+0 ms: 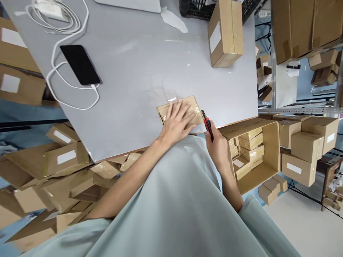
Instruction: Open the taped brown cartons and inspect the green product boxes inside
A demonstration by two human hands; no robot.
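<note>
A small flat cardboard box with shiny clear tape lies near the front edge of the grey table. My left hand rests flat on top of it, fingers spread. In my right hand is a red and black box cutter, gripped by its handle. Its tip is beside the right end of the box; whether it touches the cardboard I cannot tell.
A taller taped carton stands at the table's back right, by a black crate. On the left lie a phone and a white cable. An open carton of small boxes adjoins the front right edge; cartons crowd the left.
</note>
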